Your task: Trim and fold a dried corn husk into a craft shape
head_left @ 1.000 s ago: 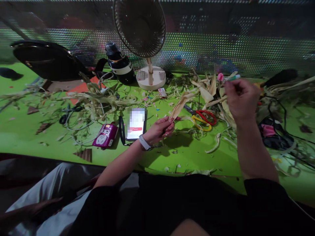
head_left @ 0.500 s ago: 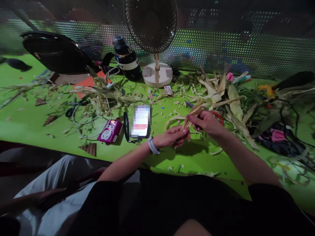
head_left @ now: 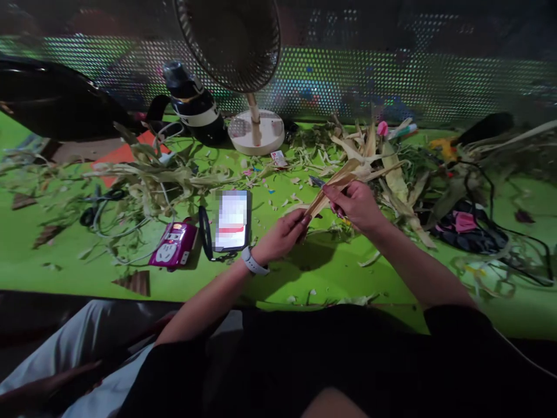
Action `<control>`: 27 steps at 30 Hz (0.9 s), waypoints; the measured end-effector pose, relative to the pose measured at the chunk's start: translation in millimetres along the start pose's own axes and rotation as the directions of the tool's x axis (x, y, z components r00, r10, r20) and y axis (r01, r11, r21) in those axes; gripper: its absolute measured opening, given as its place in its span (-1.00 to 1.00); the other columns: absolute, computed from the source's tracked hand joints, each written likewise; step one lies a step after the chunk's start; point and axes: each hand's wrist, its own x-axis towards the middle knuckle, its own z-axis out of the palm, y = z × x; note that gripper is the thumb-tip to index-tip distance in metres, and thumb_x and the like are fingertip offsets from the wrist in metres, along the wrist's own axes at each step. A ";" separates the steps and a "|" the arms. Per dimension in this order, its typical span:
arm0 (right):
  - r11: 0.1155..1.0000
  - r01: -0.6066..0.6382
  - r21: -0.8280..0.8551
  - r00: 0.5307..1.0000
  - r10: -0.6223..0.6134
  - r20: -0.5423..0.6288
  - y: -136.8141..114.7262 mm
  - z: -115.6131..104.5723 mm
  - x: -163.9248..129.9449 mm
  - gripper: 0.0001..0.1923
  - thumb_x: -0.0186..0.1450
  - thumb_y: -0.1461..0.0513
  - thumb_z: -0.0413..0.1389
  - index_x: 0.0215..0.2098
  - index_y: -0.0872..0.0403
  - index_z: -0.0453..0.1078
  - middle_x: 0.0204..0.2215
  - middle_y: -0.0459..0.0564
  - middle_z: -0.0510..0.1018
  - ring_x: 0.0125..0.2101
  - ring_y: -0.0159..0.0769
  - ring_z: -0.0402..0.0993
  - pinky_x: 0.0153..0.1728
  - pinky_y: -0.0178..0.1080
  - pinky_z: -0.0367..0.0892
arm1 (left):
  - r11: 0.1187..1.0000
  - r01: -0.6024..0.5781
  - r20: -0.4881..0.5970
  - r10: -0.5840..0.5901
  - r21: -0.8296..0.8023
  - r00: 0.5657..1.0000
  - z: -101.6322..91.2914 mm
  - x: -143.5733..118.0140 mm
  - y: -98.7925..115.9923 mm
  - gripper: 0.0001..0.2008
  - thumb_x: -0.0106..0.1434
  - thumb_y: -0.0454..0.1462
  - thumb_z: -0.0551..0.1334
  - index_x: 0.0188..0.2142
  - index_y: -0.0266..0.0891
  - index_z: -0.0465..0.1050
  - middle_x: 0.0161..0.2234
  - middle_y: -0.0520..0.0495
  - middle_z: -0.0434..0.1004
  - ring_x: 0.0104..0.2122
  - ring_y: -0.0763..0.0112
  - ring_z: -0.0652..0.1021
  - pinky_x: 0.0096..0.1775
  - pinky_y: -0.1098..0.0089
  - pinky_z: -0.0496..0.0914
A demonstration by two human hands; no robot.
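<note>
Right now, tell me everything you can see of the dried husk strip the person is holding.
The husk strip is a long, narrow, pale tan piece, dry and fibrous by its look, with lengthwise ribs. It slants up and to the right above the green table, off its surface. The left hand pinches its lower end; the right hand grips it a little higher. Its upper end reaches towards the pile of loose husks behind.

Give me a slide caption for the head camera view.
Both hands, left hand and right hand, grip a dried corn husk strip above a littered green table.
</note>
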 end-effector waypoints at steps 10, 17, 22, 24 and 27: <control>0.924 0.125 -0.362 0.950 -0.217 -0.225 5.7 -39.3 28.8 -0.59 0.29 -0.11 -0.03 -0.29 0.03 0.39 -0.55 -0.10 0.42 -0.59 -0.41 0.30 -0.55 -0.32 0.26 | 0.916 0.019 -0.290 -0.147 -0.401 0.946 -20.3 8.0 6.6 -0.69 0.22 -0.08 0.22 -0.16 -0.22 0.35 -0.44 0.05 0.49 -0.59 0.63 0.48 -0.56 0.60 0.31; 0.394 0.271 -0.878 0.960 -0.171 0.219 48.8 -17.4 34.0 -0.76 0.23 0.12 0.16 -0.26 0.14 0.47 -0.18 0.17 0.48 -0.10 -0.02 0.33 -0.12 -0.01 0.25 | 0.922 0.045 -0.457 -0.233 -0.386 0.859 -34.2 15.8 -1.6 -0.74 0.20 -0.11 0.24 -0.26 -0.23 0.30 -0.33 -0.02 0.57 -0.44 0.54 0.59 -0.54 0.63 0.33; 0.546 0.248 -0.800 0.968 -0.164 0.188 35.6 -21.3 30.7 -0.91 0.25 0.24 0.13 -0.35 0.11 0.45 -0.30 0.08 0.53 -0.23 -0.13 0.41 -0.21 -0.09 0.28 | 0.925 0.101 -0.456 -0.273 -0.366 0.847 -34.2 16.7 -3.8 -0.73 0.21 -0.09 0.23 -0.25 -0.25 0.32 -0.24 -0.12 0.61 -0.35 0.47 0.62 -0.51 0.60 0.38; 0.711 0.247 -0.658 0.969 -0.169 0.180 21.4 -30.1 28.3 -0.87 0.27 0.20 0.11 -0.30 0.10 0.44 -0.38 0.01 0.55 -0.37 -0.25 0.43 -0.32 -0.19 0.29 | 0.934 0.108 -0.456 -0.265 -0.341 0.850 -34.1 17.2 -5.6 -0.70 0.19 -0.08 0.24 -0.24 -0.27 0.35 -0.23 -0.14 0.61 -0.37 0.45 0.62 -0.52 0.58 0.40; 0.846 0.284 -0.452 0.949 -0.181 0.257 -0.2 -36.4 19.4 -0.80 0.27 0.13 0.11 -0.21 0.07 0.44 -0.40 -0.05 0.56 -0.41 -0.30 0.45 -0.38 -0.26 0.30 | 0.934 0.162 -0.383 -0.283 -0.318 0.879 -31.0 17.4 -8.6 -0.69 0.19 -0.09 0.25 -0.22 -0.30 0.38 -0.27 -0.15 0.61 -0.43 0.44 0.62 -0.54 0.55 0.43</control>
